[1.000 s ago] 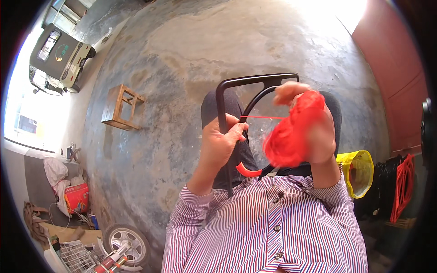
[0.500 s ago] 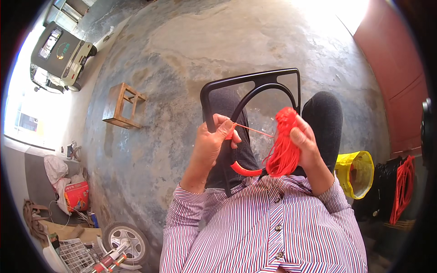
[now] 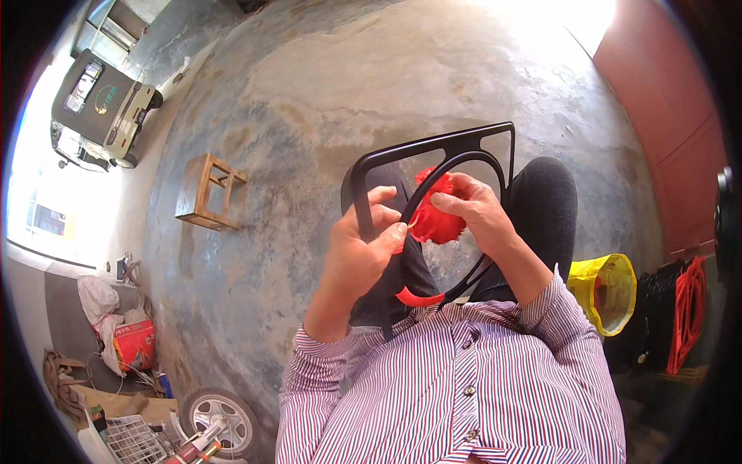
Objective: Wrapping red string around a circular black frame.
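A black chair frame with a curved inner bar rests across my knees. My left hand grips its left upright, thumb and forefinger pinching a red cord. My right hand holds a bundle of red cord against the curved bar, inside the frame opening. A red wrapped stretch shows on the lower curve of the bar, near my striped shirt.
Bare concrete floor lies all around. A small wooden stool stands to my left. A yellow bag and red and black cord bundles lie at my right. A vehicle is parked far left; a wheel and clutter lie lower left.
My right hand has carried the red bundle down from above the frame into the frame opening. The taut strand between my hands has shortened, and the hands have come closer together.
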A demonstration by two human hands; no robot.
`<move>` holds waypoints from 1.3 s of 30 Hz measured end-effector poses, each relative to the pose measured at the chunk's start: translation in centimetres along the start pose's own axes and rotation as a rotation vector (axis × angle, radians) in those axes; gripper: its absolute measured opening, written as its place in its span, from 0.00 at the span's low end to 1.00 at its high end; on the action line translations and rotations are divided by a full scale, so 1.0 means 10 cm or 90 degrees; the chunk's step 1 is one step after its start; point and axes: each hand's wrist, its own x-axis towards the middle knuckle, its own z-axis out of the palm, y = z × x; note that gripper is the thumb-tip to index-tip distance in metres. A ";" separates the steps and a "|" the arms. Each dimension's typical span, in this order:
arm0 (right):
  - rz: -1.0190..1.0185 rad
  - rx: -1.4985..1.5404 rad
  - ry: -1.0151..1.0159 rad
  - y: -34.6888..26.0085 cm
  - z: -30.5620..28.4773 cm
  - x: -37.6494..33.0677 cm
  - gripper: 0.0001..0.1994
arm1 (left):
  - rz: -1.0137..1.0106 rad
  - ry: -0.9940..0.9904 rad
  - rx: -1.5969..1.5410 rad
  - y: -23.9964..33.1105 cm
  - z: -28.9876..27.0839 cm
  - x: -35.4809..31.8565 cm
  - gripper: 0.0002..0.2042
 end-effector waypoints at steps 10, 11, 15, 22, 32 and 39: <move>-0.068 0.165 -0.103 -0.09 0.03 -0.05 0.17 | -0.063 0.045 -0.154 -0.10 0.13 -0.02 0.04; -0.083 0.095 -0.071 -0.10 0.02 -0.07 0.17 | -0.069 0.054 -0.160 -0.09 0.12 -0.02 0.04; -0.388 -0.438 0.071 -0.42 0.17 -0.23 0.22 | -0.069 0.047 -0.135 0.07 0.16 0.00 0.02; -0.549 -0.564 0.130 -0.51 0.36 -0.21 0.22 | 0.154 0.052 0.052 -0.06 0.20 0.04 0.13; -0.678 -0.529 0.158 -0.63 0.19 -0.36 0.23 | -0.041 0.072 -0.153 -0.09 0.19 0.03 0.04; -0.603 -0.343 -0.047 -0.86 0.23 -0.53 0.18 | -0.073 0.087 -0.212 -0.30 0.14 0.03 0.03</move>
